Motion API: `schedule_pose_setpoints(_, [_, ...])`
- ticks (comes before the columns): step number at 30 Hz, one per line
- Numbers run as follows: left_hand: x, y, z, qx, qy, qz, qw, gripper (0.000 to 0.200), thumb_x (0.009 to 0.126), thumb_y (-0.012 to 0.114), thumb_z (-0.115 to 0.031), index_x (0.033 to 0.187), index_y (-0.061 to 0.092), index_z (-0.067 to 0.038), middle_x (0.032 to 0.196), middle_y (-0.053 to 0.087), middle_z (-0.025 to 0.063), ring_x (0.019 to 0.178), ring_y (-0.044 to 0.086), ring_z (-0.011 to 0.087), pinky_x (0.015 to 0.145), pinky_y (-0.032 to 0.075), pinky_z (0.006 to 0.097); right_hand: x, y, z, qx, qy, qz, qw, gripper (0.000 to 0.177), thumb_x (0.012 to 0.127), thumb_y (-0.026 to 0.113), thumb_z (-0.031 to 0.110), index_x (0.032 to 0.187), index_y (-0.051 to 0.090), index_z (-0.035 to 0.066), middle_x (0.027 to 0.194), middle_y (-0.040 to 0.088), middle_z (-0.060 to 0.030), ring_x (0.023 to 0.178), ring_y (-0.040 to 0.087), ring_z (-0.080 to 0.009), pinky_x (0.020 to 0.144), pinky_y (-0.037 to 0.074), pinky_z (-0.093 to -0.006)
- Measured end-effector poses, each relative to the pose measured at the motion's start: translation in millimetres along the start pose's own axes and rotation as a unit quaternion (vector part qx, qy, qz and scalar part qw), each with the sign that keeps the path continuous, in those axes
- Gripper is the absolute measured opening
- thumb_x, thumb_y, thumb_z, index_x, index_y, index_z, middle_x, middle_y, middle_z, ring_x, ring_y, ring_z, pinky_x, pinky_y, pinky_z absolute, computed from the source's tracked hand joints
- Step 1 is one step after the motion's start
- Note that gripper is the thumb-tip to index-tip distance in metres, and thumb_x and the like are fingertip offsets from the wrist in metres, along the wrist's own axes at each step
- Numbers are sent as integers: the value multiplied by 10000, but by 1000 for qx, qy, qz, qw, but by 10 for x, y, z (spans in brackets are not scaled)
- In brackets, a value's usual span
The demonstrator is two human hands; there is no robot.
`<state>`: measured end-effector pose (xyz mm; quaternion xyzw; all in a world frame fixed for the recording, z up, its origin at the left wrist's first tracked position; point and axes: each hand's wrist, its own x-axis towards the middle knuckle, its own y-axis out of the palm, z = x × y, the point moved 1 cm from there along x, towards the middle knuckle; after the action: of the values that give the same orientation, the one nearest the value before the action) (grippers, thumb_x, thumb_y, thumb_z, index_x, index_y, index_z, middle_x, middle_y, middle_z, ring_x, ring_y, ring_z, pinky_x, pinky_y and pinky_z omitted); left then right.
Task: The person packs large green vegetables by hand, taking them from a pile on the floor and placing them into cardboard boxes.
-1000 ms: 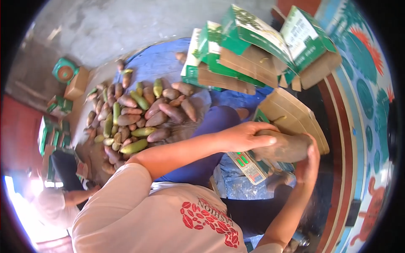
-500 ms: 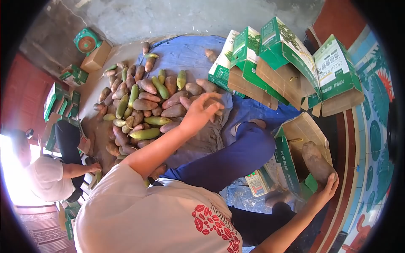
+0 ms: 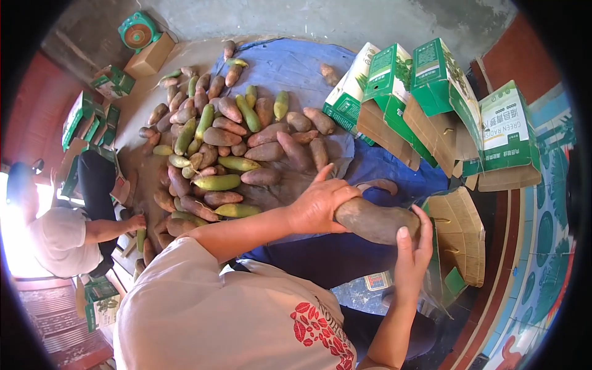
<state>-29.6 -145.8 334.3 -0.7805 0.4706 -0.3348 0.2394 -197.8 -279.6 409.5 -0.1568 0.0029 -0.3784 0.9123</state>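
Note:
A large brown, elongated root [image 3: 377, 222] lies across the space between my two hands, over my bent leg. Around its left end my left hand [image 3: 320, 206] is wrapped. My right hand [image 3: 414, 246] grips the right end, with the thumb on the near side and the fingers behind. To the left, a big pile of brown and green roots [image 3: 216, 142] is spread over the floor and a blue sheet [image 3: 290, 58]. An open cardboard box [image 3: 459, 228] stands just right of my right hand.
Open green-and-white boxes [image 3: 431, 74] stand at the back right. A digital scale [image 3: 377, 281] is below my leg. At far left another person [image 3: 61, 240] sits with a hand on a green root [image 3: 141, 239]. A green round device [image 3: 137, 31] rests on a carton [image 3: 150, 55].
My right hand has brought the brown root from over the open box leftward. My left hand, empty and raised before, has come down right and closed on its other end. The view has shifted slightly.

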Motion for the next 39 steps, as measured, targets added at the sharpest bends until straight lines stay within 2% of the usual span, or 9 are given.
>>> schedule_pose_setpoints(4, [-340, -1, 562, 31, -59, -45, 997, 642, 573, 818, -335, 1102, 540, -98, 958, 606, 99, 986, 574, 301, 1044, 255, 555, 53, -120, -63, -106, -47, -4, 993, 375, 884, 556, 111, 1235, 511, -13, 1159, 562, -154, 1029, 580, -234, 839, 468, -327])
schedule_pose_setpoints(9, [-872, -45, 1463, 120, -315, -5, 941, 676, 574, 797, -414, 1101, 550, -70, 953, 629, 127, 1004, 575, 308, 995, 321, 506, -10, -501, -111, -183, -54, -106, 976, 312, 917, 527, 111, 1199, 538, -21, 1117, 568, -123, 1019, 576, -215, 890, 435, -319])
schedule_pose_setpoints(13, [-1238, -155, 2040, 280, -395, 1, 875, 709, 641, 778, -386, 1236, 477, -143, 1196, 548, 87, 1146, 498, 290, 1014, 291, 558, -17, -662, -191, -200, -53, -151, 967, 285, 933, 506, 86, 1196, 541, -19, 1109, 572, -113, 1021, 575, -202, 893, 433, -310])
schedule_pose_setpoints(21, [-1687, 78, 2721, 197, -555, -4, 808, 817, 736, 714, -374, 1418, 290, -221, 1405, 385, 90, 1308, 344, 280, 1039, 282, 552, -82, -466, 241, -375, -170, -120, 903, 355, 887, 569, 181, 1178, 544, -21, 1163, 563, -191, 1022, 573, -323, 891, 439, -386])
schedule_pose_setpoints(23, [-1808, 234, 2782, 187, -571, 15, 799, 809, 750, 700, -376, 1424, 280, -220, 1421, 365, 98, 1331, 311, 290, 1046, 276, 550, -187, -357, 492, -421, -227, -82, 874, 401, 878, 578, 277, 1178, 552, 12, 1204, 551, -224, 1028, 563, -376, 880, 445, -421])
schedule_pose_setpoints(27, [-1888, 486, 2747, 210, -581, 13, 786, 805, 765, 691, -365, 1432, 266, -212, 1449, 325, 110, 1365, 254, 313, 1056, 265, 553, -272, 27, 1034, -405, -366, -2, 838, 305, 873, 568, 310, 1083, 601, 92, 1120, 604, -157, 1013, 590, -302, 864, 469, -431])
schedule_pose_setpoints(31, [-1935, 572, 2641, 203, -559, -11, 804, 808, 762, 698, -336, 1431, 265, -207, 1460, 301, 118, 1370, 237, 332, 1058, 265, 551, -264, 337, 1399, -367, -418, 197, 807, 340, 891, 583, 291, 1190, 536, 135, 1200, 552, -159, 1044, 577, -301, 883, 448, -439])
schedule_pose_setpoints(34, [-1962, 532, 2573, 196, -555, -27, 808, 818, 751, 707, -317, 1431, 266, -207, 1456, 304, 125, 1367, 240, 340, 1061, 266, 542, -143, 502, 1444, -328, -477, 199, 790, 177, 861, 619, 136, 1033, 584, 126, 1118, 578, -78, 962, 616, -202, 836, 481, -345])
schedule_pose_setpoints(39, [-2075, 572, 2466, 226, -570, -17, 790, 832, 733, 719, -304, 1431, 274, -220, 1456, 296, 141, 1363, 243, 350, 1056, 282, 517, -202, 520, 1474, -261, -453, 118, 844, 221, 789, 666, 86, 988, 590, 147, 1030, 606, -77, 869, 641, -208, 763, 499, -339])
